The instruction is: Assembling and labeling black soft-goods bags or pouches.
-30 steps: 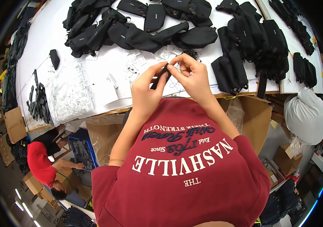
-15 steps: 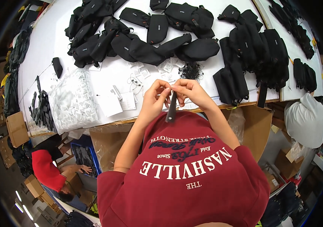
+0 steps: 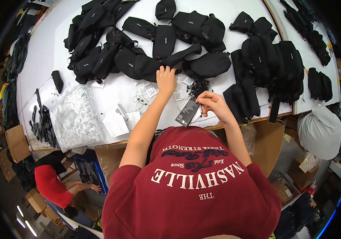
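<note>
My left hand [image 3: 166, 81] stretches over the table to the near edge of a black fabric pouch [image 3: 146, 67]. Its fingertips rest at that edge, slightly apart, and no grip on the cloth can be seen. Closer to me, my right hand [image 3: 214, 104] pinches the top of a black hang tag [image 3: 188, 112] with a pale pattern. White labels show behind the tag. Beside it lies a small heap of thin black cords [image 3: 199, 87]. Loose white labels [image 3: 146, 89] lie between my left forearm and the pouches.
A clear bag of white labels [image 3: 76, 115] stands left, by white cards [image 3: 116, 122] and black straps [image 3: 42, 123]. More black pouches [image 3: 258, 59] are stacked right. Below the table's left side, a person in a red shirt [image 3: 51, 185] reaches toward a blue crate [image 3: 90, 171].
My hands were together over the dark tag, seen edge-on. The left has since moved forward to the pouches. The right has shifted right and down, and the tag now shows its face.
</note>
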### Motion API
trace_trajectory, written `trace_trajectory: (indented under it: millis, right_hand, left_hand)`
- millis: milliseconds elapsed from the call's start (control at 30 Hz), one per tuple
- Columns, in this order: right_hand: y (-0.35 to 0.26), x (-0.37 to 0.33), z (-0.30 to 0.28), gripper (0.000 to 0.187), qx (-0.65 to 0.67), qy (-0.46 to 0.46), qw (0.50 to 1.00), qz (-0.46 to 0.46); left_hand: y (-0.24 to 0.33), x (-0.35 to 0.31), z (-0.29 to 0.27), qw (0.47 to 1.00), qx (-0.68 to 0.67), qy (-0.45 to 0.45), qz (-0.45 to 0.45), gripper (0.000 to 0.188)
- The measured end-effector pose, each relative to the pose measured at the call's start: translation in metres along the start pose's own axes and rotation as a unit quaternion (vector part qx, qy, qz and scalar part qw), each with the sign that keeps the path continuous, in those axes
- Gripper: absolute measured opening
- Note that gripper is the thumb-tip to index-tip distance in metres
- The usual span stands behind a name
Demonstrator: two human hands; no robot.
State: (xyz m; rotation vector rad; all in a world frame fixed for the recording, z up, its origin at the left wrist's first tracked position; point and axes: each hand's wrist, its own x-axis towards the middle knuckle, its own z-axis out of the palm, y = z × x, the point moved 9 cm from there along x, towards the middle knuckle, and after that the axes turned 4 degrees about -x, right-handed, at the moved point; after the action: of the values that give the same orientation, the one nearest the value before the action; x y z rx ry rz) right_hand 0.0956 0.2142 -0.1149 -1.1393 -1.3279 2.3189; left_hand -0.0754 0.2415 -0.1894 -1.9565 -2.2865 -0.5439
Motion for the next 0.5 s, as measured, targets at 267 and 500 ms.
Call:
trace_trajectory:
  millis: [267,500]
  right_hand:
    - [0.012,0.004,0.003,0.017,-0.100,0.052,0.993,-0.037]
    - [-0.008,0.008,0.045,0.015,-0.401,0.103,0.892,-0.182]
  left_hand:
    - [0.016,-0.034,-0.109,0.988,-0.134,0.066,0.029,0.012]
    - [-0.003,-0.100,-0.148,0.967,-0.203,0.069,-0.141,0.014]
